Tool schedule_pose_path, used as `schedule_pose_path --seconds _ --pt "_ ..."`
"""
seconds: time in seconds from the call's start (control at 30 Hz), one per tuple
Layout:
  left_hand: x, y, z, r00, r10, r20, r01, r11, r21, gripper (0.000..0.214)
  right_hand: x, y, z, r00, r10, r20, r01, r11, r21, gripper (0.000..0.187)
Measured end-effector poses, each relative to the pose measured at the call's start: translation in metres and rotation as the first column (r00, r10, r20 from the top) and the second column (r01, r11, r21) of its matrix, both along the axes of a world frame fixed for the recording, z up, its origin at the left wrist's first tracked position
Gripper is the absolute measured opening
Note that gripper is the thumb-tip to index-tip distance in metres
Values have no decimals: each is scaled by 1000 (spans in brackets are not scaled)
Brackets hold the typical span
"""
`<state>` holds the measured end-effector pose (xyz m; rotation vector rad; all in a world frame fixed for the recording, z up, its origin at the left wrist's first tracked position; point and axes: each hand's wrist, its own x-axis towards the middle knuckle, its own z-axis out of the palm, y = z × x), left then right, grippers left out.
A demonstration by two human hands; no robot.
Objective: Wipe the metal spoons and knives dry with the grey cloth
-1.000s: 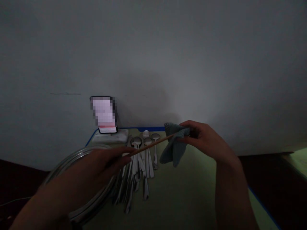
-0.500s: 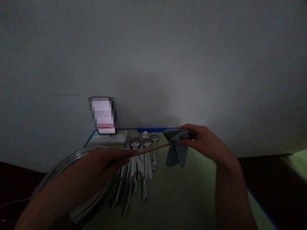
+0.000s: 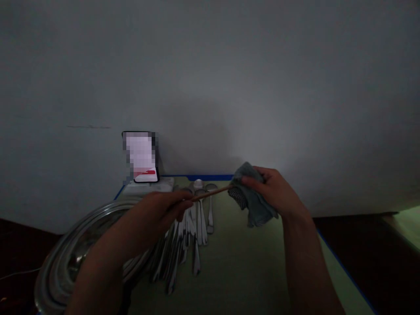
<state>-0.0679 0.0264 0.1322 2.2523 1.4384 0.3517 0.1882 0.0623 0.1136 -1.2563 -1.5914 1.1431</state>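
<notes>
Right now, my left hand (image 3: 160, 208) has one end of a slim brown wooden stick (image 3: 211, 193) pinched between thumb and fingers, with hardly any gap left between them. My right hand (image 3: 275, 188) is closed on a grey-blue cloth (image 3: 257, 203), thumb pressed over the near face and the other fingers mostly hidden behind it. The stick runs from my left fingertips, rising slightly to the right, and its far end disappears into the cloth, so I can't tell how far in it reaches. The cloth's loose corners hang below my right hand.

Both hands are held above a pale greenish table (image 3: 243, 271) with a blue edge. Beneath the stick and beside my left hand lies a bunch of metal cutlery (image 3: 188, 227), spoon bowls toward the wall (image 3: 210, 65), handles toward me. My left forearm crosses over a wide, shiny metal basin (image 3: 52, 262) at the table's left. Behind that hand, a phone (image 3: 142, 157) with a lit, partly blurred screen leans upright by a whitish block (image 3: 166, 185).
</notes>
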Motion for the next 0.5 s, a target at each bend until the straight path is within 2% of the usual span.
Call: schedule_pose_path --seconds 0.1,0.17,0.23,0.33,0.4,0.5 --pt "7 -2 2 999 45 -18 -45 999 -4 34 -9 7 -5 955 -191 -227 195 981 -6 29" --pt "5 -3 3 998 51 -26 -51 999 -20 34 -11 10 -7 931 -226 -288 247 968 36 28" --pt "0 -4 4 998 54 -27 -55 998 -27 32 -10 10 -8 928 -191 -319 213 977 34 26" --pt "-7 -5 6 998 64 -4 -64 997 -29 30 -12 10 -7 892 -152 -425 145 988 -51 23" --pt "-5 -7 7 997 80 16 -80 997 -13 29 -19 11 -7 792 -242 -561 240 968 -79 24" --pt "8 -9 7 990 136 32 -138 990 40 28 -41 14 -12 530 -369 -764 433 892 -130 30"
